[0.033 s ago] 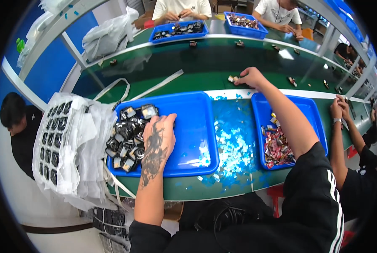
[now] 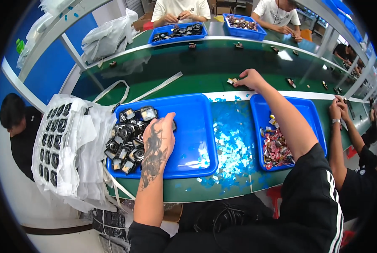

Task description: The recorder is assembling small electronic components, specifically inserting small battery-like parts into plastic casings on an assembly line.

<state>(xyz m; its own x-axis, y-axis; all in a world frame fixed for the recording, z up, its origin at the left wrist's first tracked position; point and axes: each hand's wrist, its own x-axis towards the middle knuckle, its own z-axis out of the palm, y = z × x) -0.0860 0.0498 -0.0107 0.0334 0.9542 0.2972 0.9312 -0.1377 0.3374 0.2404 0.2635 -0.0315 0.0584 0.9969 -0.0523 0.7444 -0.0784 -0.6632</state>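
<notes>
My left hand is curled over the large blue tray, at the right side of a heap of black casings with round faces. A dark edge of a black part shows at the right of its fingers; the fingers themselves are mostly hidden. Stretched out over the green conveyor belt, my right hand has thumb and fingers closed at a small whitish-yellow part, low at the belt surface. Beneath my right forearm stands a smaller blue tray holding many small red and dark parts.
Blue film scraps litter the table between the trays. A stack of white moulded packing trays with black casings stands at left. White straps lie over the belt edge. Several small parts sit along the belt. Co-workers sit opposite; another's hands are at right.
</notes>
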